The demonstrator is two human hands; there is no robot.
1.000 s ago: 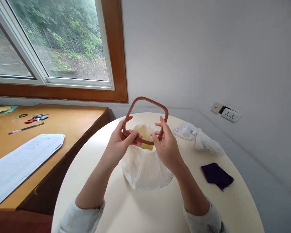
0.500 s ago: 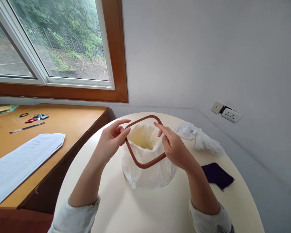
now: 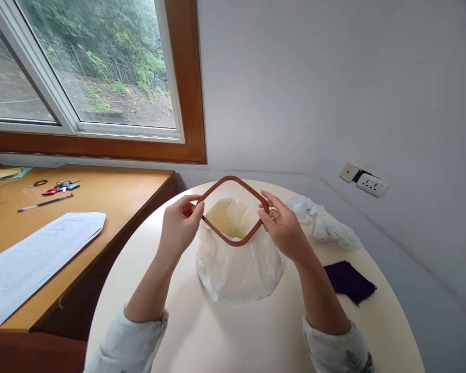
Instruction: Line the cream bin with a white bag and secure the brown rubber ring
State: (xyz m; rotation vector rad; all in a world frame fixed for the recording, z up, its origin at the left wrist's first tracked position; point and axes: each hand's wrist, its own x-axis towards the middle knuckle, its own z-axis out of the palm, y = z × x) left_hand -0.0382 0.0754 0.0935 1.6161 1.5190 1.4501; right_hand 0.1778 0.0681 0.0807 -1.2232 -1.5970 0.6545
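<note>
Between my hands is a brown, rounded-square ring (image 3: 236, 242), turned so its corners point left, right, near and far. My left hand (image 3: 181, 220) pinches its left corner between thumb and fingers. At the right corner, my right hand (image 3: 283, 225) grips it with the thumb below and the index finger above. Under the ring stands a bin lined with a white plastic bag (image 3: 238, 274); the bag's edge drapes over the outside and hides most of the bin. A yellowish inside shows through the opening. The ring appears held above the rim, apart from it.
The bin stands on a round cream table (image 3: 225, 336). To its right lie a knotted white plastic bag (image 3: 326, 225) and a dark purple cloth (image 3: 349, 281). A wooden desk (image 3: 128, 191) on the left holds papers (image 3: 42, 259), a pen (image 3: 45, 203) and keys (image 3: 64, 187).
The ring has turned and risen toward the far side, from a slanted tilt to a level diamond. My right hand has shifted its grip to the right corner.
</note>
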